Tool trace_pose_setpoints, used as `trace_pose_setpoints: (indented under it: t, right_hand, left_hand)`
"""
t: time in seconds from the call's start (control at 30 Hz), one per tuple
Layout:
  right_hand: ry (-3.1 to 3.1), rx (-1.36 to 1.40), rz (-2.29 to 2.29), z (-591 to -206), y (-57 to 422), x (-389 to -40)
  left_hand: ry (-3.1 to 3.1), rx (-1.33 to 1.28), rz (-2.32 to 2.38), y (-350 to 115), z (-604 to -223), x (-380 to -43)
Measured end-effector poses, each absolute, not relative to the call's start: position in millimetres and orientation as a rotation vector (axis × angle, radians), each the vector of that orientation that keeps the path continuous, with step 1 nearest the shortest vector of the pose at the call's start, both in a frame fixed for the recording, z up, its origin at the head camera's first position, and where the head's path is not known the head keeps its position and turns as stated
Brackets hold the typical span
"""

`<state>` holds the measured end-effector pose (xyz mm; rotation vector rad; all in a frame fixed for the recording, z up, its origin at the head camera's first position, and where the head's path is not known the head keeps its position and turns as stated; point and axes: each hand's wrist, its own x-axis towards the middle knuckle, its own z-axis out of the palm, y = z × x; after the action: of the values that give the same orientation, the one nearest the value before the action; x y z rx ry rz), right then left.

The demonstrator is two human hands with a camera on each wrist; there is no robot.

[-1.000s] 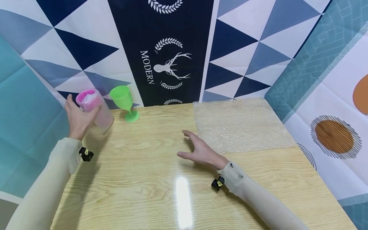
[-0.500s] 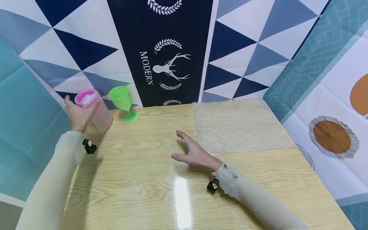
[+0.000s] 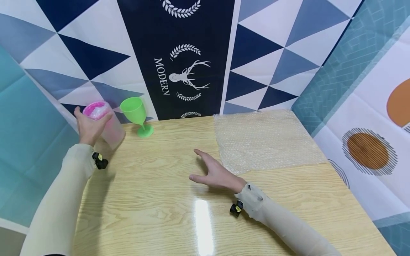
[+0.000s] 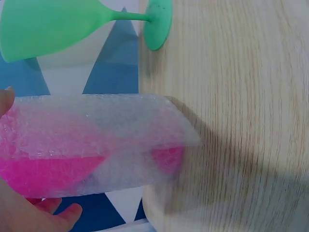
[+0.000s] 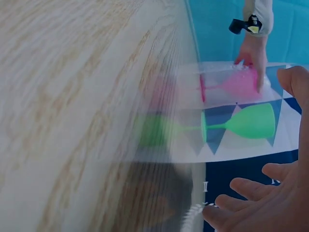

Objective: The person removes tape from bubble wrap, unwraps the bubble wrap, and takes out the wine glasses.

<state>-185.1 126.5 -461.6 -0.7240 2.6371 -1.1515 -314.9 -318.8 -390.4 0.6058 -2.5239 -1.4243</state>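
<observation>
At the back left of the table, my left hand [image 3: 89,128] grips the upper part of a pink goblet [image 3: 114,131] rolled in bubble wrap, thumb on one side and fingers on the other. In the left wrist view the pink bowl [image 4: 53,176] and foot show through the clear wrapping, which stands upright with its lower end at the tabletop. A bare green goblet [image 3: 134,111] stands just right of it. My right hand [image 3: 217,173] hovers over the middle of the table, fingers spread and holding nothing.
A flat sheet of bubble wrap [image 3: 266,140] lies at the back right of the wooden table [image 3: 153,199]. Patterned cloth [image 3: 192,35] rises behind the table, and a teal cloth panel [image 3: 32,149] borders it on the left.
The wrapped goblet, blurred at its base a second ago, now stands still in my left hand's grip. My right hand has drifted slightly left.
</observation>
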Motion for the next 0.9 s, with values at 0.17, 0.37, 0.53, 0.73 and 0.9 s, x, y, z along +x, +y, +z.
trace_pose_setpoints:
  t: [0.17,0.37,0.53,0.73,0.9]
  right_hand:
    - [2.637,-0.726,-1.120,-459.0,127.1,-184.7]
    - [2.639,-0.733,-1.122,-456.0,127.7,-185.8]
    - [2.637,-0.745,-1.119,-456.7,127.0,-185.2]
    - [2.632,-0.769,-1.108,-456.1,128.3,-183.3]
    - [2.624,-0.791,-1.102,-451.4,133.6,-181.0]
  left_hand:
    - [-2.519,0.626,-1.408,-324.6,-393.8,-311.2]
    - [-2.594,0.494,-1.318,-331.4,-393.3,-306.5]
    - [-2.644,0.414,-1.291,-331.8,-390.2,-299.6]
    - [-2.680,0.362,-1.238,-330.0,-393.4,-286.6]
    - [-2.699,0.302,-1.192,-325.4,-393.3,-273.1]
